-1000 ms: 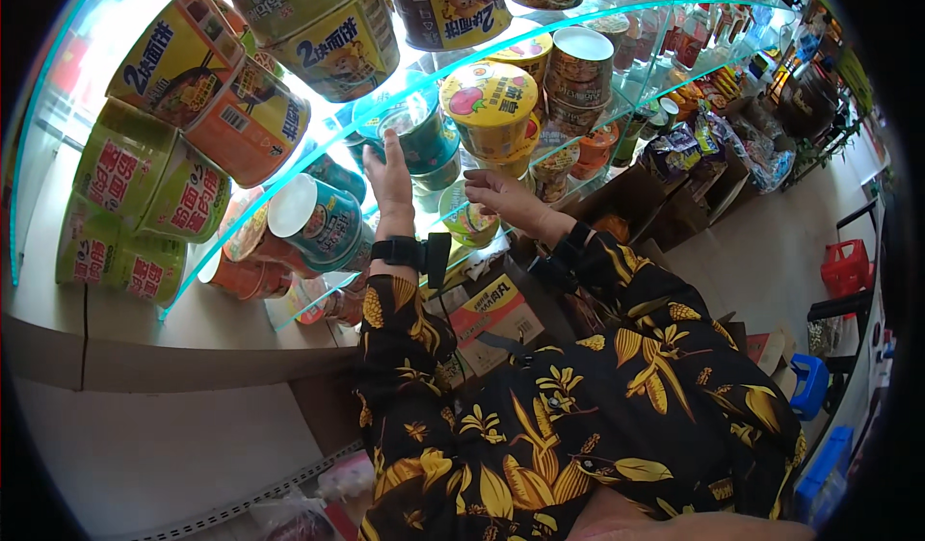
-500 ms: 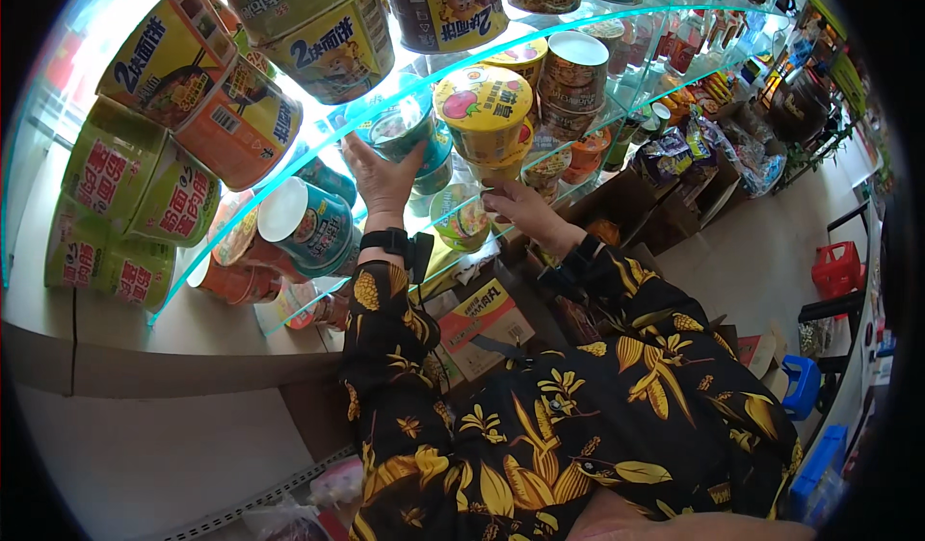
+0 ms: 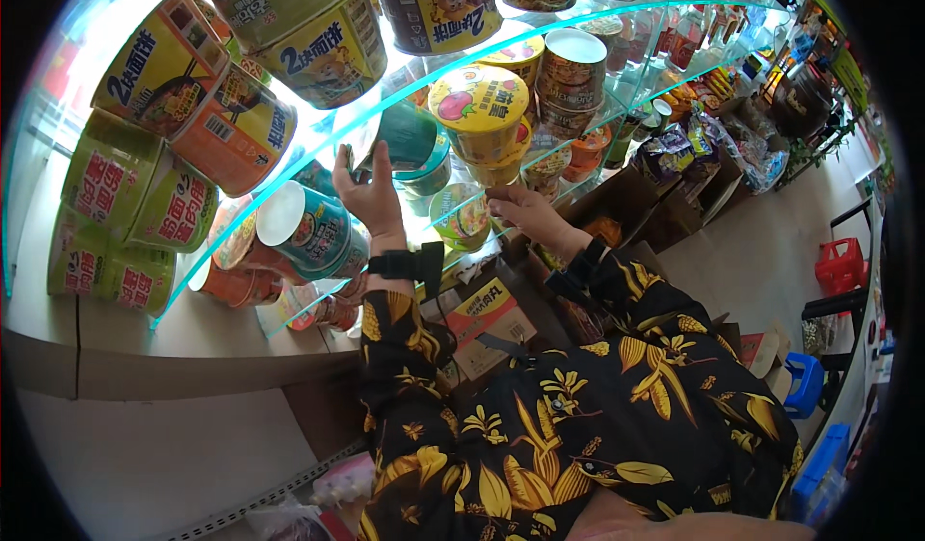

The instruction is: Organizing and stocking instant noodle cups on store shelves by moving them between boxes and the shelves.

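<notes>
A teal noodle cup [image 3: 407,136] lies tipped on its side over another teal cup [image 3: 425,175] on the lower glass shelf. My left hand [image 3: 371,199] is at its lid end, fingers at the lid and thumb against the side, gripping the rim. Just right of it stand stacked yellow noodle cups [image 3: 479,103]. Below their base is my right hand [image 3: 535,218], its fingers curled together near the shelf's front edge; whatever may be between them is hidden. A pale green cup [image 3: 460,215] stands between the hands.
The upper shelf's glass edge [image 3: 424,83] runs above my hands, with large noodle tubs [image 3: 332,59] on it. Green tubs [image 3: 111,175] are stacked at left. Teal cups [image 3: 306,223] stand beside my left wrist. Cartons [image 3: 487,319] lie below, a red basket [image 3: 840,265] at right.
The teal cup has tipped over, its lid now turned to the left. My left hand has drawn slightly down and left with it. My right hand has hardly moved.
</notes>
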Action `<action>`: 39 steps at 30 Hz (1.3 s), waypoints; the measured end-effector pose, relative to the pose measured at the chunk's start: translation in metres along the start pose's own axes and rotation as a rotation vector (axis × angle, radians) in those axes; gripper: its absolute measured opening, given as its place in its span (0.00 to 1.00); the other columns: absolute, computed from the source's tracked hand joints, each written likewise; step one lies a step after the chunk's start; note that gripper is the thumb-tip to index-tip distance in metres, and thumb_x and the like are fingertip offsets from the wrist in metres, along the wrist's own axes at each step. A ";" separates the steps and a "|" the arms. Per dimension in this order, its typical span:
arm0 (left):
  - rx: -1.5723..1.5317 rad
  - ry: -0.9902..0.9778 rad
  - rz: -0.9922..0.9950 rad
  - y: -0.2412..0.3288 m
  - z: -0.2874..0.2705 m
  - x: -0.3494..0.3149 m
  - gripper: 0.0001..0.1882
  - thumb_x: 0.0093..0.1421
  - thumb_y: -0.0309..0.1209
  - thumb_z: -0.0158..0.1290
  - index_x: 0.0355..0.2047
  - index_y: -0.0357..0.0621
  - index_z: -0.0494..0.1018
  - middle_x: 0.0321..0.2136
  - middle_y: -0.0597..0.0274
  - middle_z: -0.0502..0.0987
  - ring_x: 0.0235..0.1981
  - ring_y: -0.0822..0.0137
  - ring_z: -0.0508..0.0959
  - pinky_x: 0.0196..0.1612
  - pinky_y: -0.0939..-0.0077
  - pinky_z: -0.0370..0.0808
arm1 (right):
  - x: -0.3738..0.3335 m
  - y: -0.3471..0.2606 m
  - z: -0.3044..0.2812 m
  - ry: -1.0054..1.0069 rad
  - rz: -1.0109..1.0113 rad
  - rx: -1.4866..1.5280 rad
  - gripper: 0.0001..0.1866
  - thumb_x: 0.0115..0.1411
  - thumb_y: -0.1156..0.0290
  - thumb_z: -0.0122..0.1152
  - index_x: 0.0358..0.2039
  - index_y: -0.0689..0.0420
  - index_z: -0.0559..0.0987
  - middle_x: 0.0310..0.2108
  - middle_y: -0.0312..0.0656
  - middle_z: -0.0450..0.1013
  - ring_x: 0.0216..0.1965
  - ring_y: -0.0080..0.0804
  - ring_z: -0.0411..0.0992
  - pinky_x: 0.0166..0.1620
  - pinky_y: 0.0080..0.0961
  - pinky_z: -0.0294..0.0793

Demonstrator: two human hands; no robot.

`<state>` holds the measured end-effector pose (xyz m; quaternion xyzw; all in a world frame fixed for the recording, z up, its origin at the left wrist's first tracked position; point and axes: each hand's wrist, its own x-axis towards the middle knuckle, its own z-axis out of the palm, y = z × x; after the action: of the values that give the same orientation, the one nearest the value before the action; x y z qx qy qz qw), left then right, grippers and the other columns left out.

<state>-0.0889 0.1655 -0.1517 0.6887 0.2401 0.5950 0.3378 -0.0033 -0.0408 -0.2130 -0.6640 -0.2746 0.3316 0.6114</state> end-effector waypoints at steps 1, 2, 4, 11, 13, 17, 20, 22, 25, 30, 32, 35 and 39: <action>-0.204 0.020 -0.158 0.001 -0.002 -0.004 0.29 0.53 0.36 0.60 0.49 0.31 0.65 0.41 0.53 0.71 0.42 0.67 0.71 0.43 0.75 0.70 | 0.001 0.000 0.003 -0.005 0.000 0.006 0.22 0.59 0.64 0.54 0.50 0.64 0.70 0.40 0.40 0.73 0.39 0.21 0.70 0.41 0.19 0.69; -0.408 0.042 -0.317 0.001 -0.005 -0.009 0.29 0.53 0.34 0.61 0.51 0.34 0.64 0.41 0.55 0.71 0.44 0.66 0.71 0.45 0.75 0.70 | 0.001 0.001 0.006 -0.014 -0.011 0.024 0.22 0.59 0.64 0.54 0.50 0.64 0.71 0.39 0.39 0.73 0.38 0.21 0.70 0.40 0.18 0.69; -0.489 0.057 -0.374 0.009 -0.010 -0.015 0.27 0.57 0.37 0.56 0.52 0.36 0.63 0.40 0.58 0.71 0.43 0.68 0.71 0.45 0.76 0.69 | 0.002 0.001 0.010 -0.027 -0.022 0.044 0.21 0.59 0.64 0.54 0.49 0.64 0.71 0.39 0.39 0.73 0.38 0.20 0.70 0.40 0.18 0.69; -0.929 0.110 -0.847 0.019 -0.011 -0.025 0.31 0.58 0.52 0.49 0.53 0.43 0.61 0.45 0.58 0.68 0.44 0.66 0.70 0.50 0.72 0.69 | -0.002 0.007 0.005 -0.063 0.008 0.100 0.18 0.59 0.65 0.54 0.46 0.63 0.73 0.34 0.36 0.72 0.33 0.18 0.69 0.36 0.16 0.69; -1.029 0.194 -0.965 0.008 -0.029 -0.017 0.38 0.54 0.58 0.50 0.55 0.42 0.58 0.48 0.49 0.63 0.48 0.55 0.69 0.50 0.63 0.72 | -0.003 0.000 0.020 -0.112 0.010 0.114 0.17 0.59 0.66 0.54 0.45 0.63 0.73 0.32 0.35 0.72 0.32 0.16 0.68 0.35 0.16 0.69; -1.132 0.031 -1.153 -0.007 -0.010 -0.021 0.38 0.57 0.60 0.41 0.57 0.43 0.55 0.49 0.41 0.63 0.49 0.43 0.68 0.53 0.54 0.70 | -0.009 0.007 0.007 -0.062 0.056 0.131 0.17 0.59 0.66 0.54 0.45 0.63 0.73 0.31 0.33 0.72 0.30 0.16 0.68 0.34 0.15 0.68; -1.157 -0.135 -1.246 -0.017 -0.014 -0.019 0.34 0.61 0.58 0.36 0.58 0.46 0.55 0.49 0.37 0.64 0.46 0.41 0.71 0.49 0.55 0.74 | -0.010 0.011 0.007 -0.047 0.043 0.133 0.17 0.59 0.66 0.54 0.45 0.64 0.73 0.32 0.34 0.72 0.30 0.18 0.69 0.34 0.16 0.68; -1.095 -0.198 -1.261 -0.020 -0.010 -0.022 0.31 0.63 0.54 0.34 0.53 0.40 0.58 0.46 0.37 0.68 0.42 0.44 0.74 0.42 0.59 0.78 | -0.010 0.018 0.001 -0.024 0.030 0.139 0.17 0.59 0.65 0.54 0.45 0.63 0.74 0.32 0.34 0.73 0.30 0.18 0.70 0.34 0.16 0.68; -0.689 -0.373 -1.202 -0.022 -0.010 -0.023 0.26 0.62 0.49 0.43 0.41 0.34 0.59 0.31 0.47 0.74 0.31 0.59 0.78 0.27 0.75 0.78 | -0.009 0.022 -0.004 -0.053 0.035 0.136 0.18 0.59 0.64 0.54 0.45 0.63 0.74 0.33 0.34 0.73 0.32 0.18 0.71 0.34 0.17 0.68; 0.089 -0.142 -0.547 -0.048 -0.006 -0.022 0.43 0.48 0.46 0.62 0.50 0.23 0.55 0.38 0.48 0.68 0.38 0.60 0.73 0.40 0.71 0.73 | -0.009 0.030 -0.009 -0.066 0.061 0.133 0.18 0.59 0.64 0.54 0.45 0.62 0.74 0.33 0.34 0.74 0.32 0.18 0.71 0.33 0.17 0.68; 0.243 -0.038 -0.216 -0.056 -0.004 -0.012 0.47 0.48 0.45 0.62 0.56 0.24 0.50 0.44 0.45 0.65 0.45 0.59 0.68 0.50 0.68 0.65 | -0.012 0.026 -0.009 -0.047 0.085 0.104 0.18 0.59 0.64 0.54 0.45 0.62 0.74 0.34 0.34 0.74 0.32 0.18 0.71 0.33 0.17 0.69; -0.316 -0.272 -0.330 -0.034 0.008 0.003 0.46 0.49 0.45 0.61 0.58 0.29 0.50 0.48 0.43 0.63 0.47 0.56 0.67 0.52 0.69 0.63 | -0.017 0.031 -0.016 -0.015 0.108 0.086 0.18 0.59 0.63 0.54 0.45 0.62 0.74 0.34 0.34 0.73 0.32 0.19 0.71 0.33 0.17 0.69; 0.127 -0.278 -0.189 -0.032 0.008 -0.011 0.37 0.51 0.41 0.59 0.55 0.34 0.59 0.48 0.44 0.63 0.49 0.53 0.66 0.52 0.66 0.63 | -0.020 0.029 -0.018 -0.005 0.123 0.094 0.18 0.59 0.63 0.54 0.45 0.63 0.73 0.33 0.35 0.73 0.31 0.19 0.70 0.33 0.17 0.70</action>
<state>-0.0803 0.1766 -0.1834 0.7584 0.2920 0.4434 0.3780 -0.0028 -0.0703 -0.2392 -0.6494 -0.2189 0.3828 0.6195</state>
